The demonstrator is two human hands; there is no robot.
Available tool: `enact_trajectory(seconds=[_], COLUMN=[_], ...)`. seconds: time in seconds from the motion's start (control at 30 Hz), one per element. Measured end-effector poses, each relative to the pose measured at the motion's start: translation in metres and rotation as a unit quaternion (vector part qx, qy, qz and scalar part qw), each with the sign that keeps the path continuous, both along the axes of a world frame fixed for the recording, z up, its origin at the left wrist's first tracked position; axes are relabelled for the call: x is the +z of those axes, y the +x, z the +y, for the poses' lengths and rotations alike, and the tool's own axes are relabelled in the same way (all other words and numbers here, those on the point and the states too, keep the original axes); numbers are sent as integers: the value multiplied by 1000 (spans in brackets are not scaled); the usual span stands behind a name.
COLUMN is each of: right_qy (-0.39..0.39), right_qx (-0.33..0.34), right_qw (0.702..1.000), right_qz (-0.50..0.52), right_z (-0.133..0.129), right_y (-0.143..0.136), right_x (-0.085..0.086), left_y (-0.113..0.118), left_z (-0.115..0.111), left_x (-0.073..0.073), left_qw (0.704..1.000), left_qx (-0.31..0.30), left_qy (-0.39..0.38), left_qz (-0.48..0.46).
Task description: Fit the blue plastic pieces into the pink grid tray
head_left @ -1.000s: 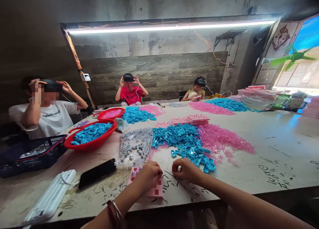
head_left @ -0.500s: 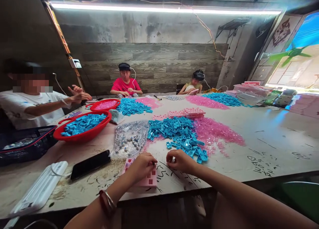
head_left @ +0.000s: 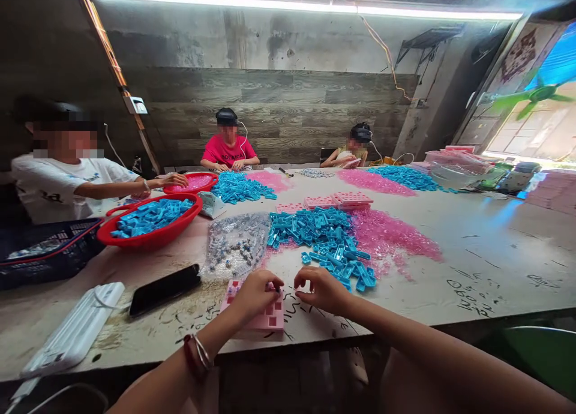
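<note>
- Left hand (head_left: 258,294): curled over the pink tray (head_left: 271,324), fingertips drawn close, perhaps around a tiny dark bit; cannot tell for sure.
- Right hand (head_left: 321,289): curved just beside, thumb and forefinger apart, no gripped piece discernible.
- Pink tray: flat on the desk (head_left: 477,222) near the front edge, partly hidden beneath the left hand.
- Possible trouble: a tiny part dropped through a loose pinch; the pink tray nudged askew by the left hand; blue pieces (head_left: 344,264) scattered by the right knuckles.
- Counted: two hands, one phone (head_left: 164,291), one clear plastic bag (head_left: 236,240), two red baskets (head_left: 150,242); blue pieces too many to count.
</note>
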State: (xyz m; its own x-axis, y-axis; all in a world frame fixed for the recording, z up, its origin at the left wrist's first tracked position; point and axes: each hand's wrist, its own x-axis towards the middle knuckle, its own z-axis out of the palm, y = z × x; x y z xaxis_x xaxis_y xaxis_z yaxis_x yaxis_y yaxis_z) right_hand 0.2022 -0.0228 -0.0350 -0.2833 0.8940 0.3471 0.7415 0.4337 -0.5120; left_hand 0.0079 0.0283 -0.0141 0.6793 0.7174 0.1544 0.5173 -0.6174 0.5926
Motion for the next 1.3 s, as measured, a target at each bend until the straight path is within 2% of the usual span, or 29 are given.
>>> enact_trajectory(seconds=[0.2, 0.33, 0.5, 0.77, 1.13, 1.3], right_qy=[8, 13, 44, 44, 5, -13], right_qx=[-5, 11, 35, 65, 66, 93], right_qw=[1000, 999, 997, 996, 997, 994], right_qz=[16, 41, 56, 42, 42, 50], right_z=[0, -1, 0, 1, 3, 5], right_y=[2, -2, -14, -19, -15, -12], right_x=[1, 3, 5, 4, 1, 1], left_y=[0, -11, -22, -9, -11, -12], left_z=[0, 11, 22, 15, 16, 13], left_x=[1, -3, -3, -9, -12, -9], left_qw=[999, 996, 994, 992, 991, 993], left_qx=[-26, -56, -72, -98, -118, -113], left_qy=[23, 48, 17, 24, 24, 12], left_qz=[21, 40, 80, 75, 57, 39])
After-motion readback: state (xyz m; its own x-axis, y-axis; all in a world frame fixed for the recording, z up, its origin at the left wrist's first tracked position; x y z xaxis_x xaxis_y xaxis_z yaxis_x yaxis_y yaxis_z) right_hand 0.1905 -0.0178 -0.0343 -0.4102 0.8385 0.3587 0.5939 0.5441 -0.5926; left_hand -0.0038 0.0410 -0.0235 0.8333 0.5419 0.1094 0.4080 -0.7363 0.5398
